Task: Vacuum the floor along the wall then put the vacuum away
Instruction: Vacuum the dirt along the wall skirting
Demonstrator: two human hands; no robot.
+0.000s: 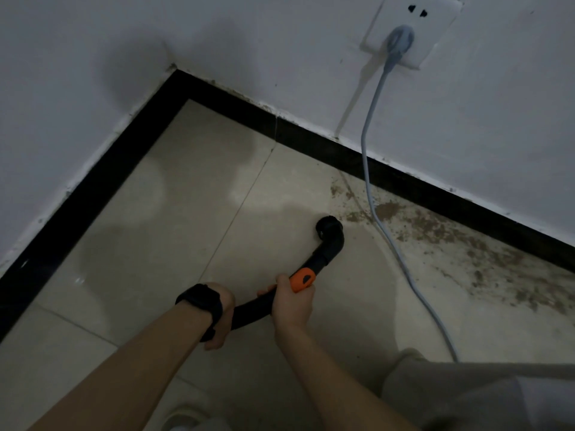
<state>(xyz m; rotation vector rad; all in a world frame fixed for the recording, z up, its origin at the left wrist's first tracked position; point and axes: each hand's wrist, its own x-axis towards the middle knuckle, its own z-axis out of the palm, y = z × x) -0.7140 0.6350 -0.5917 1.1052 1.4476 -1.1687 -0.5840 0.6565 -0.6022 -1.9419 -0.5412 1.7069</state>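
Right grip (294, 303) wraps the black vacuum hose (252, 311) behind its orange collar (302, 279); left grip (222, 309) clasps it nearer. Light and bendy, probably best steered there.

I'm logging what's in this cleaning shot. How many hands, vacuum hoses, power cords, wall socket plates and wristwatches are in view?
hands: 2 (left hand, right hand)
vacuum hose: 1
power cord: 1
wall socket plate: 1
wristwatch: 1
total: 6
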